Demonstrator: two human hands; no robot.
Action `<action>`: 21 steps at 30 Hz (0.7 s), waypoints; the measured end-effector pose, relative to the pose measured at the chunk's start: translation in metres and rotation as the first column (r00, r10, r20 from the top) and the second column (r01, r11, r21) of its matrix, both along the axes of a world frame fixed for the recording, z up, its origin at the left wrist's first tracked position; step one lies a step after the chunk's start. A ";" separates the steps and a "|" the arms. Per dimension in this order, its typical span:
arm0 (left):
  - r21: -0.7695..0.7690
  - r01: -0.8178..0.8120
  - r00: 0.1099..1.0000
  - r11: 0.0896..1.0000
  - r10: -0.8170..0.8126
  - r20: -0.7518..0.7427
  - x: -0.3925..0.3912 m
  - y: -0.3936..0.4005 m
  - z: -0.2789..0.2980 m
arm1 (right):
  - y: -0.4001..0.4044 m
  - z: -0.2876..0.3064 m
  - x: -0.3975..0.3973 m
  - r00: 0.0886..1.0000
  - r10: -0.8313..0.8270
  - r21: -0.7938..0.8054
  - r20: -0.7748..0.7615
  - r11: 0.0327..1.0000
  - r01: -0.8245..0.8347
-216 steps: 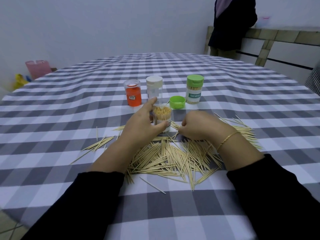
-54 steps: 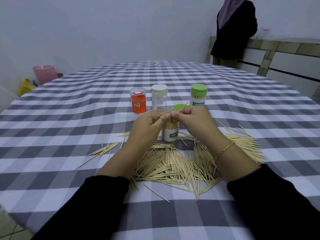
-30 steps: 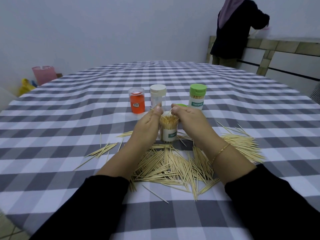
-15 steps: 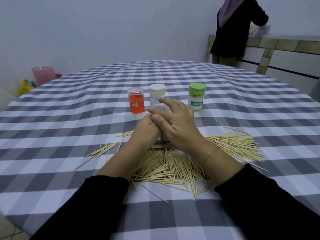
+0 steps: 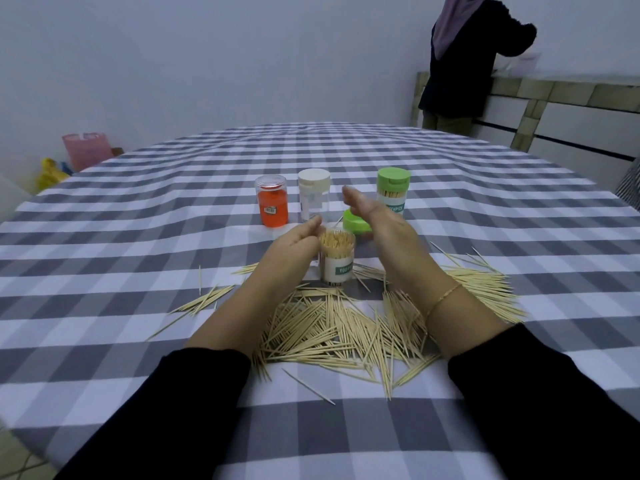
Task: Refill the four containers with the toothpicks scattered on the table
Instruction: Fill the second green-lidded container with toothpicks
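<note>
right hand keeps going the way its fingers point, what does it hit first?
Probably the white-capped container. The right hand is open, raised above the loose green lid, fingers pointing away and slightly left toward that container's right side. Depth is unclear from one view; it might pass just beside it.

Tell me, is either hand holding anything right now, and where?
The left hand grips the open toothpick container around its side wall, near the top. The right hand hangs open above it, holding nothing.
</note>
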State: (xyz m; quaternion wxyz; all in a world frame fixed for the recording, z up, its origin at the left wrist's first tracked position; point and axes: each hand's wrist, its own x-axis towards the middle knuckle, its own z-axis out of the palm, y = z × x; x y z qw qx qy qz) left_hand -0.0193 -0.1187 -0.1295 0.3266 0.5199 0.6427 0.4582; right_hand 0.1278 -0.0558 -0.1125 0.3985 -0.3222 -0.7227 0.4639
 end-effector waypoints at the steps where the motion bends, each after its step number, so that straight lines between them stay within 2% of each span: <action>1: 0.011 0.010 1.000 1.000 -0.010 -0.010 0.001 0.000 -0.001 | 0.002 0.000 0.001 1.000 -0.017 -0.025 -0.024 1.000 0.016; 3: 0.011 0.016 1.000 1.000 -0.016 -0.018 0.004 -0.002 0.000 | 0.005 -0.001 0.002 0.998 -0.040 -0.061 -0.038 0.997 0.038; 6: 0.060 -0.003 0.995 0.998 0.009 -0.097 0.005 0.000 -0.003 | 0.006 -0.001 -0.001 0.992 -0.100 -0.122 0.081 0.986 0.110; 9: 0.092 -0.011 0.990 0.996 0.024 -0.141 0.006 -0.001 -0.003 | 0.007 -0.006 -0.006 0.983 -0.011 -0.137 0.184 0.990 0.037; 11: 0.097 -0.002 0.987 0.995 0.017 -0.161 0.006 -0.003 -0.001 | 0.008 -0.008 -0.008 0.987 0.038 -0.165 0.155 0.986 -0.012; 14: 0.093 0.002 0.984 0.996 0.015 -0.179 0.006 -0.004 0.000 | 0.006 -0.008 -0.010 0.999 0.002 -0.287 0.034 0.958 0.008; 16: 0.087 0.002 0.983 0.996 0.014 -0.184 0.006 -0.004 0.001 | 0.005 -0.007 -0.010 1.000 -0.014 -0.326 0.004 0.945 0.015; 18: 0.088 0.001 0.981 0.996 0.016 -0.192 0.004 -0.004 0.000 | 0.006 -0.004 -0.008 0.998 -0.011 -0.292 0.066 0.956 0.030; 21: 0.090 -0.004 0.984 0.996 0.020 -0.177 0.003 -0.003 -0.002 | 0.012 0.009 0.009 0.951 -0.079 -0.108 0.298 0.987 0.116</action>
